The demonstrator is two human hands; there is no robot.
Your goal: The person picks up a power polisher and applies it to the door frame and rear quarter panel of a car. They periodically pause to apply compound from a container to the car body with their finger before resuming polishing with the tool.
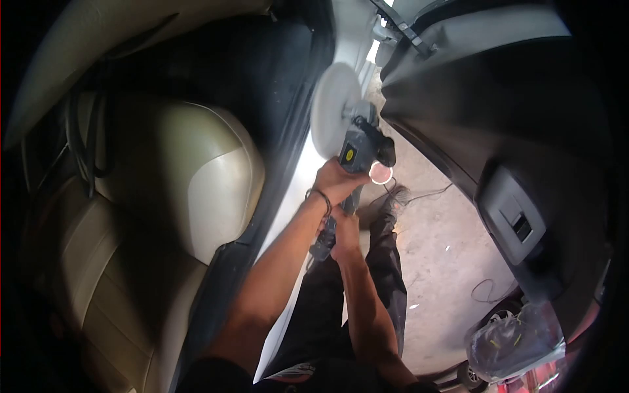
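A dark grey power polisher (356, 145) is gripped in both of my hands. My left hand (336, 182), with a dark band on its wrist, wraps around the body behind the tool's head. Behind it, my right hand (346, 234) is closed around the rear part of the polisher. Its round white pad (334, 108) faces left, looks blurred, and overlaps the white door-frame edge (304, 173) of a car. Part of the tool's grip is hidden by my fingers.
A beige car seat (216, 190) lies left of the frame. To the right stands an open dark door (485, 111) with a switch panel (514, 216). A cord (426, 194) crosses the floor (432, 262) near my shoe (396, 202). Plastic-wrapped material (514, 344) sits at lower right.
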